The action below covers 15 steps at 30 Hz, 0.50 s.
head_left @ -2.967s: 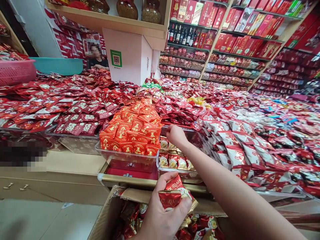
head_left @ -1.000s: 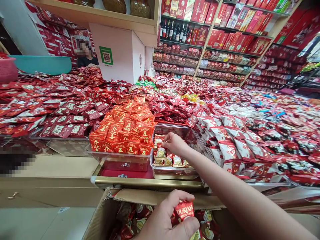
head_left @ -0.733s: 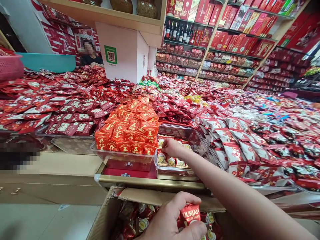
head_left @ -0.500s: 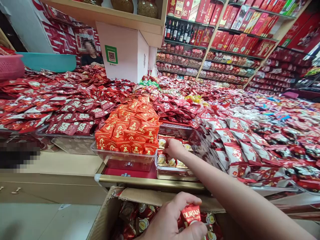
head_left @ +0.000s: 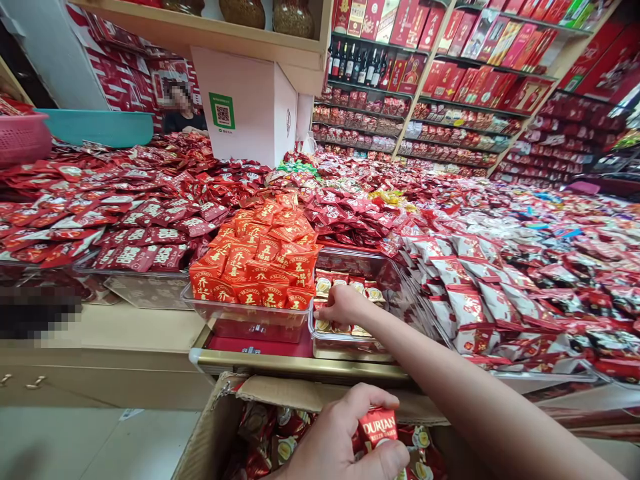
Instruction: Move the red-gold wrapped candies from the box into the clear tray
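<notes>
My left hand (head_left: pixel 345 437) pinches a small red durian snack packet (head_left: pixel 379 427) between thumb and fingers, above an open cardboard box (head_left: pixel 285 393). More red packets with a durian picture (head_left: pixel 287 445) lie inside that box. Further forward, my right hand (head_left: pixel 343 308) reaches into a clear plastic bin (head_left: pixel 345 348), at its left side. Its fingers are bent and closed down among rows of similar durian packets (head_left: pixel 324 285); what they hold, if anything, is hidden. Beside this bin, on the left, stands a clear bin heaped with orange-red packets (head_left: pixel 263 267).
Heaps of red and white packets (head_left: pixel 467 300) fill the display on the right. Dark red packets (head_left: pixel 150 247) are piled at left. A white box with a QR code (head_left: pixel 240 100) stands behind, and a person (head_left: pixel 183 113) sits at the back left near a teal basin (head_left: pixel 100 127).
My right hand has shifted slightly left and toward me within the bin, uncovering more of the back row of packets. My left hand still holds its packet, nearly unmoved.
</notes>
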### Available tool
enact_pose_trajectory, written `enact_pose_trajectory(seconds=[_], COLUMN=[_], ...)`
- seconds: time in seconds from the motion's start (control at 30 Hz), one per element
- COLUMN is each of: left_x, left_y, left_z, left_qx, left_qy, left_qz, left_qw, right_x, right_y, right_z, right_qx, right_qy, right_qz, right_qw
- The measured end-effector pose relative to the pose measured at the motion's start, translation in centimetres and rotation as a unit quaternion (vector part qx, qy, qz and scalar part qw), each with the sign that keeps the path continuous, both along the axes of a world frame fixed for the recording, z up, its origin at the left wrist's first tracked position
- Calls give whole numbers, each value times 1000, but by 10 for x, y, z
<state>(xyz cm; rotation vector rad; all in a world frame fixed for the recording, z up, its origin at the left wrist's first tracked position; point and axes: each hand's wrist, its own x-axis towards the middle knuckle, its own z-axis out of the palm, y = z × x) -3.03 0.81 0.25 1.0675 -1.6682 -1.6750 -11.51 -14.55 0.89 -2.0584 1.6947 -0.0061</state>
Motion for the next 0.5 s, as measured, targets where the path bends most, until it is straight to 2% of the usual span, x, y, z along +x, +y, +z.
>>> enact_pose_trajectory(seconds=[0.17,0.5], left_x=[-1,0], left_y=[0,0], left_z=[0,-2], left_qx=[1,-4], left_qy=[-5,-12], left_qz=[-2,1], left_qw=[1000,1000], right_x=[2,3], right_y=[-4,-4], right_z=[-1,0], right_qx=[13,-26], right_qy=[0,18], right_qz=[-7,-1], right_qw=[1000,999])
